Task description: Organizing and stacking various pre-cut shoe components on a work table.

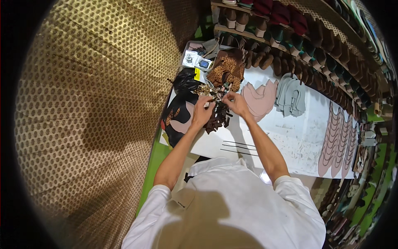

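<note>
My left hand (202, 112) and my right hand (236, 104) are close together over the far left part of the white table. Their fingertips are bent in and pinched, but whatever small thing they hold is too small to make out. Under and between them lies a pile of dark brown strips or scraps (216, 123). Just beyond the fingers is a small heap of gold-coloured bits (203, 89). A pale pink cut piece (182, 125) rests on black material (176, 107) beside my left hand. Leopard-print material (226, 71) is bunched up past both hands.
Pink cut pieces (261, 99) and grey cut pieces (290, 97) lie right of my hands. Dark thin strips (238, 146) lie nearer me. Pink curved pieces (338, 143) line the table's right end. Shelves of shoes (290, 50) rise behind; a patterned gold curtain (91, 103) hangs left.
</note>
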Demonstrator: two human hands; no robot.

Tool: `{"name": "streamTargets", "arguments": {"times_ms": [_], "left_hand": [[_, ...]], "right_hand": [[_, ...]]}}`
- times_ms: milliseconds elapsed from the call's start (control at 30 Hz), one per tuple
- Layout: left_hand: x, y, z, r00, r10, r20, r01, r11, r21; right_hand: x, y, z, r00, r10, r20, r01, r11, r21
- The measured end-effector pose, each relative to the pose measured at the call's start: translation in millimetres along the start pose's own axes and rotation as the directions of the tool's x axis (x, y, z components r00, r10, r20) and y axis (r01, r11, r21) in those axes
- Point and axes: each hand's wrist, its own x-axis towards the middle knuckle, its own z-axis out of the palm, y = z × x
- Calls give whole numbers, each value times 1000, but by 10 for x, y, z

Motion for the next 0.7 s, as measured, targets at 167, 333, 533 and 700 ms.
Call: {"name": "streamTargets", "arguments": {"times_ms": [167, 333, 533, 700], "left_hand": [[621, 333, -135, 933, -60, 354, 273, 758, -593], [744, 734, -40, 897, 39, 441, 343, 569, -747], [696, 931, 39, 898, -19, 439, 319, 716, -621], [514, 895, 177, 909, -57, 414, 314, 746, -587]], "right_hand": [[138, -633, -437, 987, -28, 161, -24, 949, 314], [30, -884, -800, 991, -67, 114, 17, 917, 398], [-189, -870, -967, 997, -14, 71, -9, 950, 311], [-478, -606, -1132, 993, 91, 71, -106, 964, 245]]}}
